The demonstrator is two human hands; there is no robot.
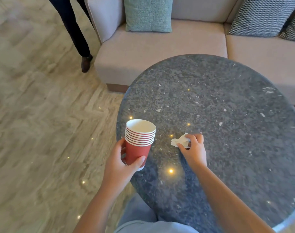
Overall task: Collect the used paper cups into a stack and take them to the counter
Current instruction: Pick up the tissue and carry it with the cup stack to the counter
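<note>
The floor (42, 115) is the biggest thing here. It is pale wood in a zigzag pattern, and it fills the whole left side. Next is the long beige sofa (160, 47) across the top. Right in front of the sofa stands a round table (227, 106) with a dark, speckled, shiny top. Little lights shine back off it. The table sits between the person and the sofa, and its far edge hides part of the sofa's front.

Two pillows lean on the back of the sofa: a green pillow (147, 14) near the left end and a checked pillow (262, 15) at the right. Another person's leg (72, 26) in dark trousers stands on the floor just beside the sofa's left arm, with a brown shoe (86, 62) at the bottom.

At the bottom edge you can see the person's own lap (143, 214) in blue-grey cloth, close to the near side of the table.

The left hand (119, 163) is wrapped round the stack of red paper cups (139, 142) — thumb in front, fingers behind. The stack is held up in the air over the left edge of the table, open end up, with many white rims one above the other.

The right hand (193, 152) is down on the table top, near the cups. Its fingers are curled and they pinch a crumpled white paper (178, 141) — the smallest thing here.
</note>
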